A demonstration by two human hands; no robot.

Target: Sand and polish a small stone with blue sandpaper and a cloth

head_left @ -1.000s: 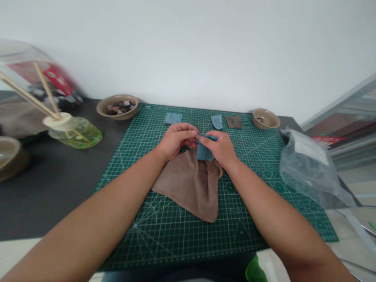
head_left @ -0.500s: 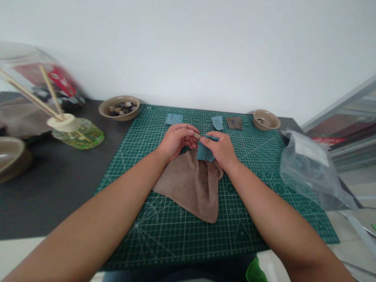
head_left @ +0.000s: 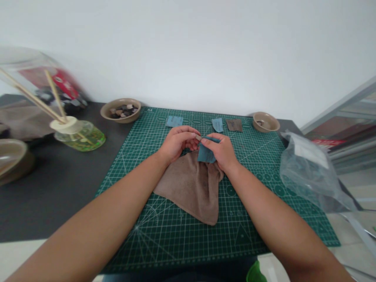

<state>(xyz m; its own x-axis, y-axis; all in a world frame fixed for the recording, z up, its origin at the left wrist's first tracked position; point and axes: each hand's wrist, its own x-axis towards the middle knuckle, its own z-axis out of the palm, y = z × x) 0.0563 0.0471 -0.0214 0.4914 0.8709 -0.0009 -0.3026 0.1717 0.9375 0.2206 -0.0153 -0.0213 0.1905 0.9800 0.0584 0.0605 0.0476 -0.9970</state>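
Note:
My left hand (head_left: 180, 143) pinches one end of a small tan stone (head_left: 199, 137) between thumb and fingers. In my right hand (head_left: 221, 150) is a folded sheet of blue sandpaper (head_left: 207, 154), its upper edge against the stone. A brown cloth (head_left: 188, 182) hangs beneath both hands and spreads over the green cutting mat (head_left: 182, 244). Part of this cloth bunches under my right hand; whether those fingers grip it too is hidden.
Sandpaper pieces, two blue (head_left: 174, 121) (head_left: 217, 125) and one brown (head_left: 234, 125), lie behind my hands. A bowl of stones (head_left: 121, 111), another bowl (head_left: 266, 122), a reed diffuser (head_left: 79, 135) and a clear plastic bag (head_left: 308, 164) stand around the mat.
Both hands stay together on the stone and sandpaper with almost no movement. The whole view has shifted very slightly.

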